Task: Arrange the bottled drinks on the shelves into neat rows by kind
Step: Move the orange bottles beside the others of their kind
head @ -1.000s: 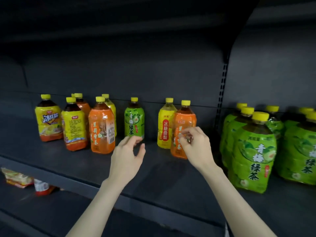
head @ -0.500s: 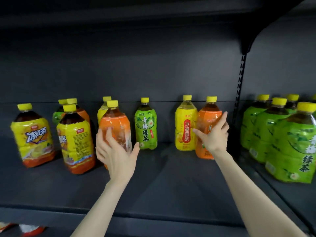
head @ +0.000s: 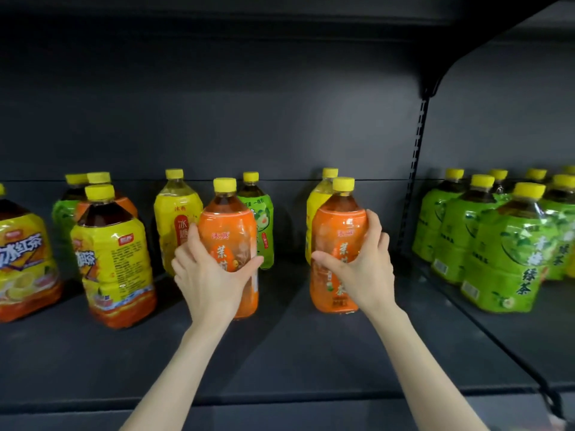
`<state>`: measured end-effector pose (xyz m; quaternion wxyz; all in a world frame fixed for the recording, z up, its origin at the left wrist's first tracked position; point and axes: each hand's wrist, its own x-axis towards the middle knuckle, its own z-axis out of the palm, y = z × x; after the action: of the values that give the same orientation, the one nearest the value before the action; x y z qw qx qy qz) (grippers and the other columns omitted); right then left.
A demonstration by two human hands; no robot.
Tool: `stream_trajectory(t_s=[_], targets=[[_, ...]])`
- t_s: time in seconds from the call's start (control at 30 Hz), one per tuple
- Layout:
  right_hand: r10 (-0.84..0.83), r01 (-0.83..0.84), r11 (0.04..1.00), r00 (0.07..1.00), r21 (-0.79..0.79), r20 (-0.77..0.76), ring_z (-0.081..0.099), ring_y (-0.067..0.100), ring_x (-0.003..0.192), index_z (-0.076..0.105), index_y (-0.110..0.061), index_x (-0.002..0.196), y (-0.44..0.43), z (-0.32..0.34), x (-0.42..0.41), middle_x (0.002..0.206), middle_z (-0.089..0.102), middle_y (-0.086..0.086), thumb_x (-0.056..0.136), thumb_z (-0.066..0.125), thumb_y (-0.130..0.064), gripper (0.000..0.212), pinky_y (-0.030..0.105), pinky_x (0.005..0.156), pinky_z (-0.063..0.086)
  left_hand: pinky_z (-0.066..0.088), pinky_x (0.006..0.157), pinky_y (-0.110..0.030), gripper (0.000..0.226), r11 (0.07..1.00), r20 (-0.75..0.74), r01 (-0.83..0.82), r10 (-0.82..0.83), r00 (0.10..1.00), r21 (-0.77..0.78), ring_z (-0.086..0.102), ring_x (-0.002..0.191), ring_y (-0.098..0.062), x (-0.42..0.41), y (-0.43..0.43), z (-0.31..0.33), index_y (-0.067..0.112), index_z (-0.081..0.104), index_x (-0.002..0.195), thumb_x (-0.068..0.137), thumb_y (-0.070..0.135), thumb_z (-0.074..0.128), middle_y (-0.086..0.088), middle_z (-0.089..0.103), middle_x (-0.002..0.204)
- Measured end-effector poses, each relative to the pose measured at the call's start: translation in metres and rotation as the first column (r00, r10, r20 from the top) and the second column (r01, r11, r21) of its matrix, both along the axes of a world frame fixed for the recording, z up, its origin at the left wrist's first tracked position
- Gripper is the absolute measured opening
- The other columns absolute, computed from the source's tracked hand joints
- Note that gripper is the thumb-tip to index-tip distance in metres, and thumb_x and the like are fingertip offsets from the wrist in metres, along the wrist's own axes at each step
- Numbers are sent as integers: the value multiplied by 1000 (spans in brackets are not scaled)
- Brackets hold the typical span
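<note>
My left hand [head: 211,276] grips the left orange tea bottle [head: 228,225], my right hand [head: 365,269] the right orange tea bottle [head: 337,225]. Both are upright mid-shelf [head: 280,353], with green tea bottles [head: 510,253] at three o'clock and yellow iced-tea bottles [head: 112,262] at nine.

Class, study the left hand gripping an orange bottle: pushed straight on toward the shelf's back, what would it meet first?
Probably the green-labelled bottle standing just behind the orange bottle that the left hand grips. The gap between them is hard to judge.
</note>
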<state>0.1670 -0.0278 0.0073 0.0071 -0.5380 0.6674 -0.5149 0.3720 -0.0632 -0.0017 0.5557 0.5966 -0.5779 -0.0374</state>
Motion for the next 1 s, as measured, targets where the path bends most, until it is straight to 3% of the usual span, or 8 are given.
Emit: stream_trajectory(t_s=[0.1, 0.17, 0.27, 0.33, 0.43, 0.6, 0.73, 1.0], targets=[[30, -30, 999, 999, -23, 12, 45, 24, 120, 8, -38, 144, 13, -6, 11, 133, 35, 1, 59, 68, -73, 110, 47, 92, 48, 35, 99, -42, 107, 983, -83, 173, -178, 980, -60, 33, 125, -19, -1, 9, -4, 24, 20, 144, 59, 57, 76, -8, 33, 139], [117, -111, 993, 982, -50, 146, 44, 21, 122, 9, -40, 145, 14, -10, 9, 129, 35, -5, 57, 62, -81, 111, 46, 98, 46, 37, 98, -38, 99, 955, -204, 291, -296, 933, -57, 35, 122, -12, 0, 8, -6, 26, 25, 142, 62, 61, 69, -3, 34, 138], [279, -297, 954, 820, -44, 499, 51, 21, 123, 11, -36, 148, 12, -12, 1, 138, 45, -1, 49, 66, -83, 123, 49, 101, 46, 44, 99, -43, 95, 886, -389, 462, -412, 824, 41, 47, 121, -17, -2, 7, -3, 28, 31, 138, 60, 66, 70, 1, 47, 133], [341, -417, 909, 716, -18, 609, 61, 18, 112, 22, -25, 147, 16, -9, 4, 133, 56, 1, 54, 70, -69, 114, 44, 95, 52, 46, 92, -36, 84, 835, -482, 546, -452, 751, 69, 54, 113, -16, -4, 8, 0, 27, 37, 135, 63, 56, 71, 4, 55, 124], [353, -401, 914, 707, -64, 613, 68, 12, 95, 47, -23, 129, 22, -9, 15, 112, 67, -3, 62, 71, -58, 80, 29, 79, 56, 47, 88, -36, 71, 836, -498, 542, -436, 749, 83, 57, 104, -16, -8, 15, 1, 26, 44, 130, 67, 47, 72, 3, 59, 119], [321, -279, 945, 698, -170, 640, 71, 12, 89, 59, -27, 108, 49, -14, 23, 101, 72, -3, 63, 68, -65, 60, 37, 81, 58, 49, 87, -41, 71, 850, -534, 527, -440, 722, 13, 59, 93, -13, -21, 46, 5, 31, 47, 115, 52, 55, 69, 8, 60, 106], [304, -206, 952, 729, -227, 614, 72, 16, 88, 65, -24, 100, 89, -3, 2, 96, 74, 0, 61, 63, -71, 62, 45, 84, 57, 49, 74, -29, 53, 783, -537, 620, -543, 646, -45, 61, 88, -4, -44, 76, 16, 42, 50, 95, 51, 62, 71, 18, 61, 96], [151, 7, 963, 814, -269, 561, 72, 17, 84, 68, -25, 93, 207, 15, -99, 90, 75, 0, 61, 61, -71, 57, 45, 81, 58, 52, 70, -28, 55, 580, -516, 807, -728, 452, -112, 70, 83, -5, -156, 159, 26, 39, 58, 99, 52, 58, 76, 18, 71, 92]])
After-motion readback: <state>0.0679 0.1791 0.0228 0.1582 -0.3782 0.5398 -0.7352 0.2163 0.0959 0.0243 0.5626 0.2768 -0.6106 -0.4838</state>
